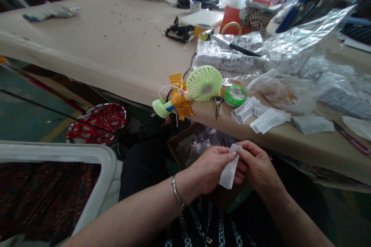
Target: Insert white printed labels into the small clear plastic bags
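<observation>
Above my lap, a white printed label (228,173) is pinched at its top end between both hands. My left hand (212,166), with a metal bangle at the wrist, grips it with thumb and fingers closed. My right hand (257,164) holds the same end from the other side, thumb pressed on it. On the table edge just beyond lie a stack of printed labels (269,119), another stack (313,124) to its right, and a green-rimmed round container (235,95). Under my hands stands a cardboard box (177,150) holding clear plastic pieces.
A green fan (204,84) is taped to the table edge, beside a pointed metal tool (217,107). Scissors (352,139) lie at the right. Plastic bags (284,88) cover the table's right side. A white bin (107,162) and a red-laced round frame (97,123) stand left.
</observation>
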The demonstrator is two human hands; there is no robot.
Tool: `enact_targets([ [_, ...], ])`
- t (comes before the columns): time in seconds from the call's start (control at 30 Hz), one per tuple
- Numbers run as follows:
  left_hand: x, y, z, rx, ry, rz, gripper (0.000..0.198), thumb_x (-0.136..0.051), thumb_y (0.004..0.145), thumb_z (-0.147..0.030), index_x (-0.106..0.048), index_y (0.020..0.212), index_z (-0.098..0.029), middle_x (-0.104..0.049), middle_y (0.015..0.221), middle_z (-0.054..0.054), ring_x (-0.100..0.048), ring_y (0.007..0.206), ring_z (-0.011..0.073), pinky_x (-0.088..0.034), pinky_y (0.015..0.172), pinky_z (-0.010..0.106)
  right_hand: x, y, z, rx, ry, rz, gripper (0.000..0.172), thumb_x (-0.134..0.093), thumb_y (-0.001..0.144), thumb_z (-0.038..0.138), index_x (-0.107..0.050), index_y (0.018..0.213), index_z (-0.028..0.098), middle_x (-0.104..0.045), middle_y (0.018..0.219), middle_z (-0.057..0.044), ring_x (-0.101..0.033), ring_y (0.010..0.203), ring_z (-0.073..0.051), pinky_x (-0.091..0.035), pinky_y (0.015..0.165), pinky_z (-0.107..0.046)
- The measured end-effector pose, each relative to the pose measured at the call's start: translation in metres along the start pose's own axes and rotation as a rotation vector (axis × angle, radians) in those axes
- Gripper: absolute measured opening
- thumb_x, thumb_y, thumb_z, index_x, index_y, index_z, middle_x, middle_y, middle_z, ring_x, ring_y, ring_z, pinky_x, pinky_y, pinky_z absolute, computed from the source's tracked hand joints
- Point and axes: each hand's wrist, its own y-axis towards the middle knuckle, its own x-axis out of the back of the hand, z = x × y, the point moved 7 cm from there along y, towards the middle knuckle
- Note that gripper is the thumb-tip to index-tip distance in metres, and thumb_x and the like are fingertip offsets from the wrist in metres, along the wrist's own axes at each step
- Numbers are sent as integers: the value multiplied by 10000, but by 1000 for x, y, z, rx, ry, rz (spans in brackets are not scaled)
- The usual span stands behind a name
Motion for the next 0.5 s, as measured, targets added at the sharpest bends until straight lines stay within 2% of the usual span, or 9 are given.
enact_targets([
  [0.1, 1, -1, 5, 72, -21, 84, 195, -559, 832, -277, -614, 795, -94, -630, 654, 65, -610, 492, 126, -513, 500, 237, -5, -4, -2, -12, 28, 10, 242, -743, 700, 361, -609, 764, 169, -567, 639, 25, -496, 523, -81, -432, 482, -182],
  [0.17, 4, -1, 5, 82, -32, 106, 190, -587, 815, -290, -597, 775, -104, -604, 617, 41, -616, 488, 136, -522, 490, 243, -7, -5, -5, -33, 40, 41, 229, -730, 716, 366, -611, 786, 183, -547, 592, 43, -471, 470, -69, -413, 451, -171],
  [0.23, 4, -2, 5, 81, -51, 151, 215, -637, 780, -321, -583, 772, -113, -577, 589, 17, -615, 484, 141, -526, 478, 247, -7, -5, -6, -54, 45, 83, 215, -719, 727, 357, -620, 837, 201, -579, 642, 39, -499, 489, -71, -430, 470, -171],
  [0.3, 2, -3, 6, 90, -62, 216, 256, -675, 745, -349, -580, 782, -114, -566, 584, 8, -612, 482, 140, -524, 469, 244, -9, -4, -6, -90, 34, 157, 263, -723, 714, 327, -636, 940, 223, -644, 831, 3, -571, 605, -94, -475, 548, -188],
  [0.37, 0, -5, 7, 105, -45, 267, 289, -694, 726, -365, -580, 785, -106, -569, 597, 13, -610, 485, 136, -521, 470, 235, -13, -3, -5, -134, 15, 292, 381, -732, 682, 300, -637, 1045, 234, -639, 1059, -40, -618, 782, -141, -507, 664, -226],
  [0.43, -1, -8, 8, 125, -18, 290, 298, -702, 717, -365, -577, 779, -102, -574, 614, 18, -608, 493, 129, -518, 475, 226, -20, -3, -2, -142, 9, 454, 415, -738, 651, 291, -650, 1052, 225, -589, 1204, -63, -603, 974, -200, -501, 802, -276],
  [0.5, -2, -10, 9, 142, 7, 301, 295, -703, 716, -363, -571, 781, -107, -571, 614, 16, -600, 493, 125, -511, 471, 223, -25, -3, 0, -133, 17, 582, 350, -738, 642, 290, -673, 977, 215, -539, 1287, -65, -540, 1123, -243, -461, 910, -323],
])
